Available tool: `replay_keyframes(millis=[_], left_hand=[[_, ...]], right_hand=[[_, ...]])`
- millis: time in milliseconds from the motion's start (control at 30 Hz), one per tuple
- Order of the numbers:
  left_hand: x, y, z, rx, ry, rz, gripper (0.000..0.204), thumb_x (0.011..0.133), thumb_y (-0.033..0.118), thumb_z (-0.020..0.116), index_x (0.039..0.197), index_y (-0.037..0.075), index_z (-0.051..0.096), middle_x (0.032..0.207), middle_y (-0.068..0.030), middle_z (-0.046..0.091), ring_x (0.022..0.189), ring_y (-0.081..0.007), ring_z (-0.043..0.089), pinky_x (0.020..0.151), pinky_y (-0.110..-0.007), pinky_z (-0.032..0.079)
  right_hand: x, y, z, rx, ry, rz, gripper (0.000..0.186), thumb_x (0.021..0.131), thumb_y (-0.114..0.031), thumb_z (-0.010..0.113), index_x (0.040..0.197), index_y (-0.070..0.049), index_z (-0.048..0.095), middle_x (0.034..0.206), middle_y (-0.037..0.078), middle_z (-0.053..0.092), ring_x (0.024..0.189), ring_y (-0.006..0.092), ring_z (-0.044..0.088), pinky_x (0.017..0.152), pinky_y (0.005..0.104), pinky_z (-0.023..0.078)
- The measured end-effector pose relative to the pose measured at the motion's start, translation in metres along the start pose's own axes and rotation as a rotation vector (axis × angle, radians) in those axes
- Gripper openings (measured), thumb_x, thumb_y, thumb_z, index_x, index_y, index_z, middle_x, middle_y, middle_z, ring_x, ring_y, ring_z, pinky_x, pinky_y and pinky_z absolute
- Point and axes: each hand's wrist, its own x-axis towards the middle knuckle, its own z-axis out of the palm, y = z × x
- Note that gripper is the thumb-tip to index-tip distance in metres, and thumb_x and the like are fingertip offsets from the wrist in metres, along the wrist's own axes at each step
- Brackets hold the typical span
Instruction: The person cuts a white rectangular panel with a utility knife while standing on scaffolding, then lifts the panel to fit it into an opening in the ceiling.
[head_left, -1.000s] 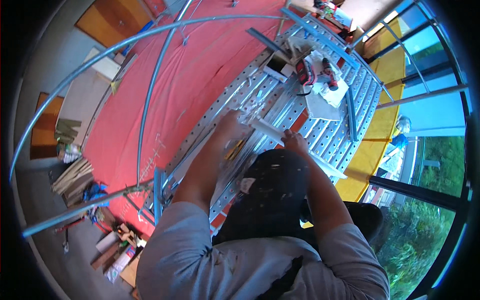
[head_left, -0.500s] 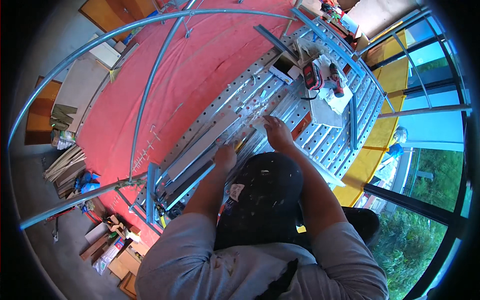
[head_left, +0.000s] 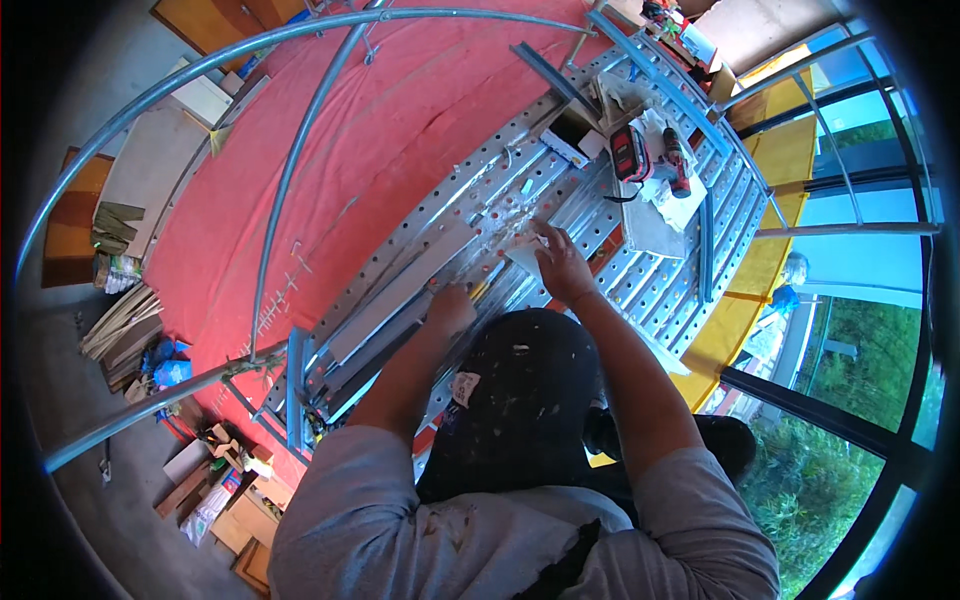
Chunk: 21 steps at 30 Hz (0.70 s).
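Left hand (head_left: 452, 308) curled near yellow object (head_left: 480, 290); grip hidden, cannot tell. Right hand (head_left: 563, 265) bent, fingers at white piece (head_left: 523, 256); pinch unclear. Piece over perforated platform (head_left: 660, 288), beyond knee (head_left: 528, 350).

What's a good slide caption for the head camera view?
Left hand and right hand, both bare, above a perforated silver metal platform, with a red-and-black power drill lying beyond.

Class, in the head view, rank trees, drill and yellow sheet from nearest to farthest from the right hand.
1. Drill: ahead, slightly right, on the platform.
2. Yellow sheet: right, past the platform.
3. Trees: far right, outdoors.
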Motion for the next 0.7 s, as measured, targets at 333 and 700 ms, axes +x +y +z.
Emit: replay_keyframes(millis=[333, 700], left_hand=[[-0.042, -0.023, -0.046, -0.58, 0.14, 0.004, 0.045, 0.094, 0.025, 0.055, 0.132, 0.001, 0.063, 0.12, -0.0278, 0.068, 0.109, -0.0404, 0.067, 0.097, -0.045, 0.052], [0.002, -0.01, -0.086, -0.163, 0.176, 0.375, 0.038, 0.095, 0.015, 0.062, 0.132, 0.006, 0.063, 0.119, -0.0209, 0.068, 0.109, -0.0374, 0.065, 0.096, -0.045, 0.051]], right_hand=[[0.005, -0.017, -0.003, 0.178, -0.02, 0.031, 0.043, 0.091, -0.008, 0.059, 0.135, -0.01, 0.059, 0.12, 0.02, 0.063, 0.112, 0.0409, 0.061, 0.099, 0.047, 0.051], [0.01, -0.022, -0.002, 0.224, -0.106, 0.004, 0.049, 0.089, -0.012, 0.063, 0.137, -0.012, 0.057, 0.129, 0.019, 0.062, 0.123, 0.0409, 0.056, 0.107, 0.0476, 0.046]])
